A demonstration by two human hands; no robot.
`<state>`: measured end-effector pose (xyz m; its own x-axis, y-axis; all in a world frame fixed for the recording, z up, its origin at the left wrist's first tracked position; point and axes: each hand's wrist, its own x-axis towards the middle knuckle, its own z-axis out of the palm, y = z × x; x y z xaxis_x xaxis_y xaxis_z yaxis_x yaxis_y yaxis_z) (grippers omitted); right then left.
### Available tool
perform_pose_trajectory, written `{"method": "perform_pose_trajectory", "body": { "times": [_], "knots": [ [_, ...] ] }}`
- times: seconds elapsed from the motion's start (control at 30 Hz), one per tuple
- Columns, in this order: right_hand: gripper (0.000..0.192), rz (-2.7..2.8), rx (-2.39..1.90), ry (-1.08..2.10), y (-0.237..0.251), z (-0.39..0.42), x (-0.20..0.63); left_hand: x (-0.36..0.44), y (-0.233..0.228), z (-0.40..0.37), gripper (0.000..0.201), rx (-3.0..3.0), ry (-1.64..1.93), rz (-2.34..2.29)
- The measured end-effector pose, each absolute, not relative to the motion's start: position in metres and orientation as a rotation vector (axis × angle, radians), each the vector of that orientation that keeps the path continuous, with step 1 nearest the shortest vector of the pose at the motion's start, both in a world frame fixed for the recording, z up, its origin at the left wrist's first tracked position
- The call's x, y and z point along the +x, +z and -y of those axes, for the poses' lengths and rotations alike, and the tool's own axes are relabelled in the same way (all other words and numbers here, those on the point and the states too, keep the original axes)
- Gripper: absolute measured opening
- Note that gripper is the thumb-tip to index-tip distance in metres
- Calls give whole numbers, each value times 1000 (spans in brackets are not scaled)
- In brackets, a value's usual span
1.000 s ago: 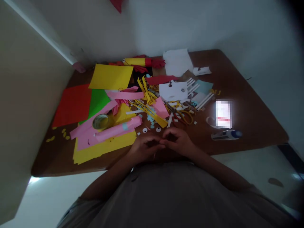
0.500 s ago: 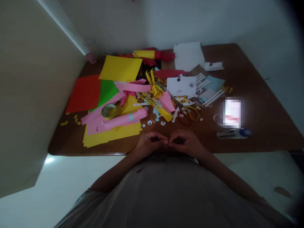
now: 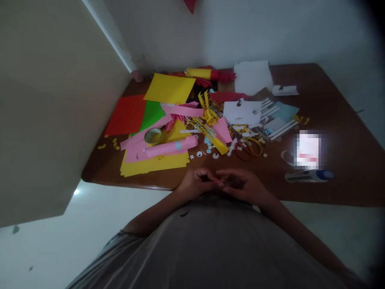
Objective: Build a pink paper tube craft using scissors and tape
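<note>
Both hands met at the near edge of the bench [image 3: 331, 100], fingertips touching. Left hand [image 3: 197, 184] curled, fingers bent inward; right hand [image 3: 243, 185] likewise curled, fingers reaching toward the left. Something very small seemed pinched between them, but the light was dim and I could not tell what it was, or whether either hand truly gripped anything.

Change from a second ago: the hands had been knuckle to knuckle in a tighter knot; now the right fingers lay flatter and further over the left. The pair stayed in the same place by the body. The view itself had swung, so the paper heap sat further right in the picture. Judged: fine finger work on a tiny piece carried on, not yet set down.

Just beyond the hands lay two small paper eyes [image 3: 207, 154], white with dark centres. Further off: a pink paper roll [image 3: 171, 147] on yellow sheets [image 3: 153, 163], a tape roll [image 3: 152, 135], scissors [image 3: 248, 147] with yellow handles, a glue stick [image 3: 309, 175] to the right.
</note>
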<state>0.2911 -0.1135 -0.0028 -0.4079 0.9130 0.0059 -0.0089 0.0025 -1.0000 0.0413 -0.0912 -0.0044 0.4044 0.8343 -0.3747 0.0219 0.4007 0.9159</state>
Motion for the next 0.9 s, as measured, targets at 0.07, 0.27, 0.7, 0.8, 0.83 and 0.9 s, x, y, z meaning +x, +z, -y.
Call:
{"method": "perform_pose_trajectory", "body": {
  "times": [0.07, 0.27, 0.7, 0.8, 0.83, 0.9],
  "knots": [
    [22, 1498, -925, 1550, -3, 114, 291, 41, -7, 92, 46, 988, 622, -1012],
    [26, 1069, -1044, 1646, -23, 115, 289, 16, 8, 59, 51, 1378, 626, -964],
    [42, 1085, -1228, 1320, -22, 83, 302, -34, 8, -38, 46, 2528, 265, -1701],
    [47, 1057, -1210, 1248, -17, 67, 303, -39, 13, -36, 49, 2514, 347, -1659],
    [49, 1073, -1213, 1218, -15, 60, 303, -41, 16, -35, 51, 2524, 390, -1626],
    [54, 1143, -1243, 1156, -10, 45, 301, -46, 24, -34, 54, 2549, 482, -1554]
  ]
}}
